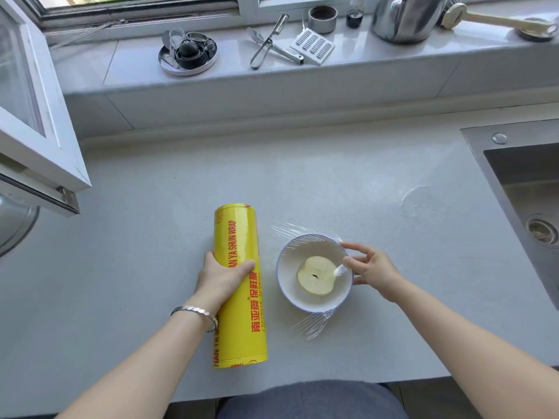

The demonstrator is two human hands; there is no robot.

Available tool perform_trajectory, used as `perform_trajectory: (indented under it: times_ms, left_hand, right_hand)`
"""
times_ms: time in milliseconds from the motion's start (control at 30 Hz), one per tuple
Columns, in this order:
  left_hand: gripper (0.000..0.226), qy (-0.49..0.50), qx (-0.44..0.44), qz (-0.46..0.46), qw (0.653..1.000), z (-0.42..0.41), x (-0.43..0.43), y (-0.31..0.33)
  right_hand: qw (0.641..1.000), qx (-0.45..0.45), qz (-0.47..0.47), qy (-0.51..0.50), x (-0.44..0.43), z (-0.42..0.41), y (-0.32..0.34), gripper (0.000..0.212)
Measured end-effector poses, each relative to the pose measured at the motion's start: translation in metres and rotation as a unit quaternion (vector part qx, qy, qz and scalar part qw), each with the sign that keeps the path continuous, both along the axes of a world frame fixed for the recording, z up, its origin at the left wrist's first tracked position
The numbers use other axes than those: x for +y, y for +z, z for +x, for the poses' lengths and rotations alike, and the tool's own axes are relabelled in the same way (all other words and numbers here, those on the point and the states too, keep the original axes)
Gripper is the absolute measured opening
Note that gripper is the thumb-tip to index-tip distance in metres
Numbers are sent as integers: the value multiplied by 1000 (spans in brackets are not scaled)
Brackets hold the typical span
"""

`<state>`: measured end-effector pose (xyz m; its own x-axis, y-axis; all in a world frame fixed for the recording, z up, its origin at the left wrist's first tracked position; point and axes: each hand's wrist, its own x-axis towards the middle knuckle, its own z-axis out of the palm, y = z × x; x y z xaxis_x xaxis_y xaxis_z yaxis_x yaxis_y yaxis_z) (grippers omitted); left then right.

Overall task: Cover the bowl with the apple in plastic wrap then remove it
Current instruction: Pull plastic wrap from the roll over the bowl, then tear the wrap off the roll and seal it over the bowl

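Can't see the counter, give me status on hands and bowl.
Left hand on wrap roll. Right hand pinching film at bowl rim. Bowl covered, nothing blocking.

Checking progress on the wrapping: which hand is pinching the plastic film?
The right hand, at the bowl's right rim; the left hand only grips the yellow roll.

Just one view here, a wide-angle cam worn on the person's head, looking forward and steeply down at the countertop [302,182]. It sits close above the work area: both forearms come in from the bottom edge, around 7 and 5 o'clock, and the lap shows at 6. Toward 12 o'clock the frame reaches the window sill [211,71]; at 3 o'clock it clips part of the sink [526,189]; at 9 o'clock an open window sash [33,122] juts in. Straight lines bow near the edges. With no second camera, nothing overlaps.
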<state>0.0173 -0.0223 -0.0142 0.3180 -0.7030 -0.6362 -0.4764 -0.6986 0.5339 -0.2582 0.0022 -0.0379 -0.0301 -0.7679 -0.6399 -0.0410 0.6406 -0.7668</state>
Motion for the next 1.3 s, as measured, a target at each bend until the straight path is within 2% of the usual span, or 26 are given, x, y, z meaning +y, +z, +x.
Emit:
perform_trajectory:
  times_ms: [100,167,367,467,500,567,633,667,733,800,867,967,1100,1200,1300]
  left_hand:
    - [93,-44,-108,26,993,4,6,-1]
    - [98,-74,-160,32,984,3,8,0]
    - [107,-132,-196,44,971,0,13,-2]
    - [111,-194,-212,10,958,-2,14,1]
    - [111,-221,-225,-20,949,-1,13,1]
    - [106,-302,-249,-98,915,3,7,-1]
    - [91,-389,-234,-160,876,7,-4,-4]
    - [80,-416,-213,-183,865,7,-10,-5]
    - [57,-439,-188,-203,855,6,-22,-5]
    - [42,-455,-199,-201,844,1,-32,-5]
    - [33,-443,-193,-210,850,-3,-44,-5]
    - [32,-397,-172,-220,874,-8,-63,-5]
    - [46,-386,-193,-165,887,-12,-85,-10]
    - [37,-456,-190,-119,861,-17,-93,-13]
    - [31,-551,-218,-112,798,-17,-94,-15]
  right_hand:
    - [1000,3,-2,13,-1,-3,2,27]
    - [1000,6,-3,19,-1,-3,2,27]
    - [1000,13,-1,18,-5,-7,4,27]
    - [999,32,10,26,-9,-9,5,30]
    - [998,58,13,31,-11,-8,7,31]
    - [977,201,-4,72,-19,1,12,33]
    - [929,340,-79,121,-31,18,23,36]
    - [912,361,-135,137,-38,29,30,36]
    - [895,349,-198,197,-57,54,39,35]
    - [876,334,-171,302,-78,81,38,41]
    - [849,342,-119,384,-97,106,28,47]
    - [845,322,-58,423,-114,125,18,47]
    - [849,291,-40,440,-120,128,15,38]
    - [866,262,-23,424,-117,128,11,28]
    - [881,240,-39,405,-115,129,8,26]
